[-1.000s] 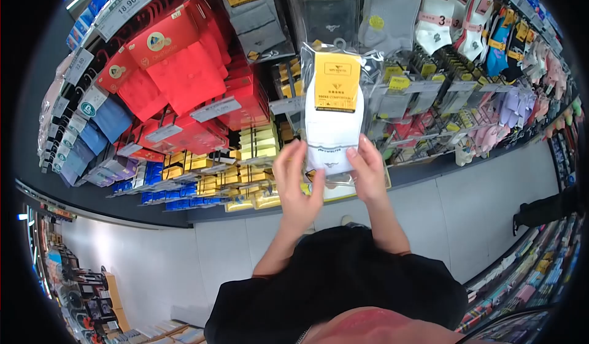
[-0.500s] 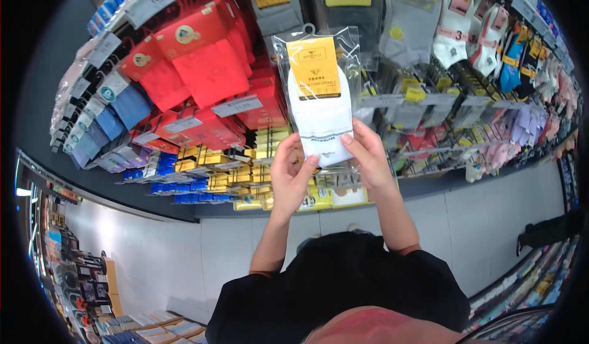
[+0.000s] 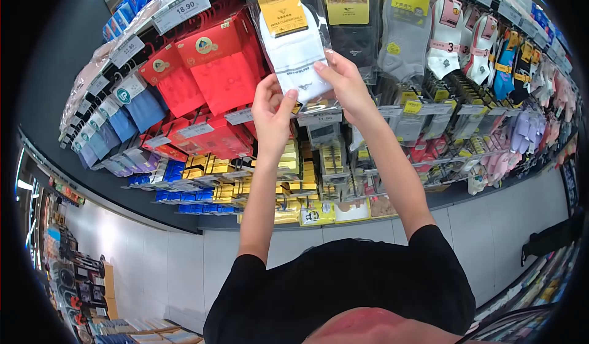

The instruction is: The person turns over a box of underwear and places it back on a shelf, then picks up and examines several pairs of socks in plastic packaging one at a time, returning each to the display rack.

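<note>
A clear packet of white socks (image 3: pixel 300 55) with a yellow label is held up against the sock display. Its lower left corner is pinched between the thumb and fingers of my left hand (image 3: pixel 273 108). On the lower right side, my right hand (image 3: pixel 346 86) grips the same packet, thumb on the front. The packet tilts slightly to the left, and its top end overlaps the hanging stock. Just right of it hangs a dark sock packet (image 3: pixel 348 37) with a yellow card. Further right is a grey sock packet (image 3: pixel 403 37).
Red packets (image 3: pixel 221 68) hang to the left, with blue ones (image 3: pixel 138 108) beyond. White socks with pink bands (image 3: pixel 445 37) hang to the right. Price tags (image 3: pixel 182 11) stick out along the rails. Yellow boxes (image 3: pixel 230 193) fill the lower rack above the tiled floor (image 3: pixel 233 252).
Both hands have moved the white sock packet forward and left, up to the hanging row, and my arms are stretched further out. The packet has tilted left.
</note>
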Available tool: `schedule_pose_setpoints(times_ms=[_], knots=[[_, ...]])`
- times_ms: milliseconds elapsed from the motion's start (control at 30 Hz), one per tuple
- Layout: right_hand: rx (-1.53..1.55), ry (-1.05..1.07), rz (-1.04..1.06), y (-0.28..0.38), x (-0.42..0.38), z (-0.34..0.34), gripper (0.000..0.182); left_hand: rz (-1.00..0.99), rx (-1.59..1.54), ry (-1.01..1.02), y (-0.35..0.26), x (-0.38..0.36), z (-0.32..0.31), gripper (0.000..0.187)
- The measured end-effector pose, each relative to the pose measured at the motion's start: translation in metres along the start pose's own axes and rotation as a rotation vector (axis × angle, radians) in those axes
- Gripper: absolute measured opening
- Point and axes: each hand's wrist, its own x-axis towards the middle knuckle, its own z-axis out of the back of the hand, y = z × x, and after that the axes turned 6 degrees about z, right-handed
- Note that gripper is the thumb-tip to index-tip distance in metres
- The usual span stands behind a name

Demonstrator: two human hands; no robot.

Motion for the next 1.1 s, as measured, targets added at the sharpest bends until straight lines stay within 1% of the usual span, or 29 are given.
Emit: schedule_pose_setpoints(times_ms=[33,100,167,233,300,400,467,500,533,567,600,633,667,700,733,767,833,867,900,967,1000,1067,1100], knots=[[-0.001,-0.003,0.002,-0.003,0.004,0.0,0.029,0.012,-0.003,-0.005,-0.001,0.003,0.0,0.038],[-0.061,0.054,0.095,-0.009,0.012,0.001,0.03,0.004,-0.021,0.006,0.005,0.011,0.002,0.038],[-0.097,0.055,0.091,-0.012,0.019,0.001,0.029,-0.018,-0.041,-0.015,0.009,0.015,0.004,0.037],[-0.116,0.083,0.053,-0.017,0.024,0.002,0.028,0.0,-0.043,-0.016,0.011,0.015,0.004,0.037],[-0.144,0.068,0.042,-0.021,0.023,0.005,0.027,0.057,-0.027,-0.036,0.014,0.015,0.005,0.036],[-0.188,0.046,0.01,-0.031,0.025,0.011,0.028,0.035,0.021,-0.046,0.024,0.018,0.007,0.036],[-0.248,-0.003,0.123,-0.036,0.024,0.011,0.033,0.019,0.054,-0.048,0.032,0.022,0.008,0.04],[-0.247,-0.002,0.12,-0.038,0.023,0.011,0.033,0.003,0.087,-0.052,0.034,0.024,0.008,0.044],[-0.34,-0.063,0.173,-0.041,0.02,0.011,0.039,0.007,0.089,-0.055,0.036,0.024,0.007,0.044],[-0.434,-0.123,0.226,-0.042,0.016,0.011,0.045,-0.024,0.142,-0.088,0.038,0.024,0.005,0.05],[-0.433,-0.119,0.223,-0.042,0.01,0.01,0.045,-0.056,0.194,-0.12,0.039,0.024,0.003,0.056],[-0.601,-0.158,0.357,-0.04,0.003,0.008,0.048,-0.054,0.194,-0.125,0.041,0.024,0.002,0.056],[-0.77,-0.197,0.493,-0.039,-0.004,0.006,0.052,-0.104,0.224,-0.11,0.044,0.024,0.001,0.063],[-0.772,-0.194,0.489,-0.038,-0.009,0.006,0.052,-0.152,0.253,-0.094,0.047,0.024,0.0,0.069],[-0.911,-0.16,0.571,-0.037,-0.014,0.006,0.052,-0.218,0.314,-0.061,0.05,0.026,0.001,0.076],[-1.049,-0.122,0.651,-0.036,-0.02,0.006,0.052,-0.212,0.31,-0.062,0.052,0.024,0.001,0.076],[-1.035,-0.106,0.643,-0.036,-0.03,0.003,0.049,-0.235,0.669,-0.142,0.043,0.016,-0.002,0.08],[-1.004,-0.056,0.614,-0.036,-0.035,0.004,0.046,-0.287,0.694,-0.185,0.044,0.014,-0.005,0.077],[-0.974,-0.005,0.582,-0.037,-0.039,0.004,0.043,-0.28,0.692,-0.185,0.044,0.012,-0.007,0.077],[-0.941,-0.003,0.648,-0.037,-0.047,0.001,0.036,-0.407,0.869,-0.129,0.046,0.009,-0.011,0.069],[-0.934,0.005,0.672,-0.033,-0.055,-0.002,0.035,-0.456,0.892,-0.09,0.049,0.012,-0.012,0.06],[-0.898,0.027,0.693,-0.035,-0.081,-0.005,0.03,-0.553,1.074,-0.145,0.047,0.029,-0.02,0.053],[-0.853,0.093,0.764,-0.05,-0.108,0.0,0.028,-0.554,1.178,-0.163,0.048,0.033,-0.021,0.051]])
